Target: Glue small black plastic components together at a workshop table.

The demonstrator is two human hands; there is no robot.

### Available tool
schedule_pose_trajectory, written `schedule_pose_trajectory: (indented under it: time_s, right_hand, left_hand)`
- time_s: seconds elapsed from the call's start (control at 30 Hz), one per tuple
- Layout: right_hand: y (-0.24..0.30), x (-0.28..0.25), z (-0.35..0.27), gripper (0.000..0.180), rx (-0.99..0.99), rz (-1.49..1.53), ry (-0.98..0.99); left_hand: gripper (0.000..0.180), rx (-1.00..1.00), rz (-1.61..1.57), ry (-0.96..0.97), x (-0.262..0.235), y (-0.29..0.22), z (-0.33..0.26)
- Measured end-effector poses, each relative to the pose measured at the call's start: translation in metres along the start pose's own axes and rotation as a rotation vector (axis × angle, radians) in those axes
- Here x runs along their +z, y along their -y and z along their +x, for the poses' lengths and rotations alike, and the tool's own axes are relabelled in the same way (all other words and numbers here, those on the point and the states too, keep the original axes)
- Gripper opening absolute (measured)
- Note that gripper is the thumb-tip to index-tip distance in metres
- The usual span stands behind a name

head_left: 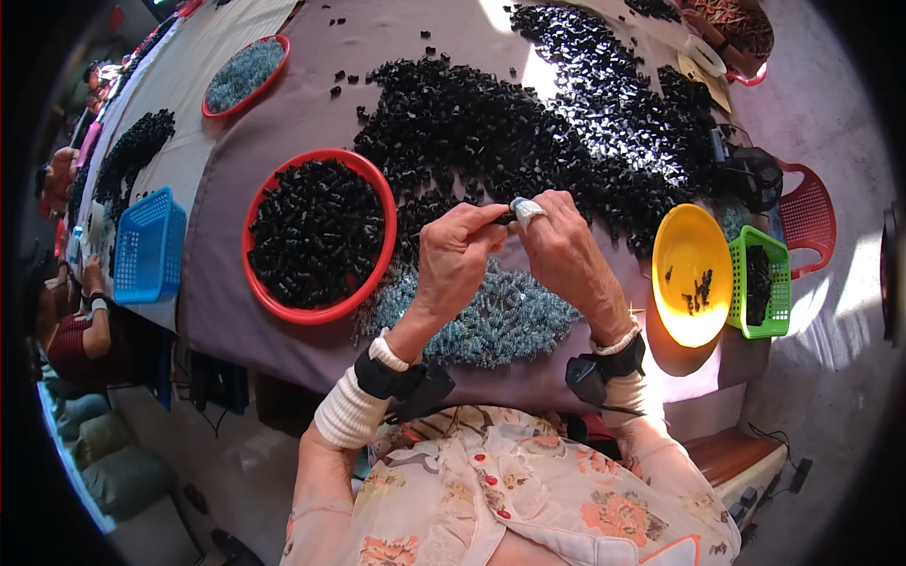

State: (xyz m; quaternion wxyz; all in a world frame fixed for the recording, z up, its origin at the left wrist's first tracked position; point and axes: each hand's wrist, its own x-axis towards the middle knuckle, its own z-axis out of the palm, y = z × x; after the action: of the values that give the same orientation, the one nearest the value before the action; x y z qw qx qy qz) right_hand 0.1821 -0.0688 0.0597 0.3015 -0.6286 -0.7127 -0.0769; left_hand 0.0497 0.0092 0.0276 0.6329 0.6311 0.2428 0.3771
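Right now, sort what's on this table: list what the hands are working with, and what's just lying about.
In use:
left hand and right hand, pinching a small black part between them
black pile
red bowl of black parts
silvery pile

Lying about:
yellow bowl
green basket
blue basket
far red bowl
red chair

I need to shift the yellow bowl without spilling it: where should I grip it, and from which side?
Grip the yellow bowl by its near rim, coming from the person's side with the right hand. The green basket sits tight against its far-right edge, so that side looks blocked. The bowl appears tilted with a few black pieces inside, so lifting it level probably keeps them in.
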Motion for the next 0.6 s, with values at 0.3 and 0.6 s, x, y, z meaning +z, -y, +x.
schedule_pose_trajectory:
  time_s: [0.3, 0.6]
  right_hand:
    - [-0.012, 0.002, -0.002, 0.009, -0.075, 0.012, 0.142]
    - [-0.012, 0.004, 0.006, 0.011, -0.102, 0.026, 0.189]
  left_hand:
    - [0.024, 0.004, 0.235, 0.051, -0.006, -0.004, -0.001]
    - [0.022, -0.112, 0.206, 0.040, -0.013, 0.001, -0.001]
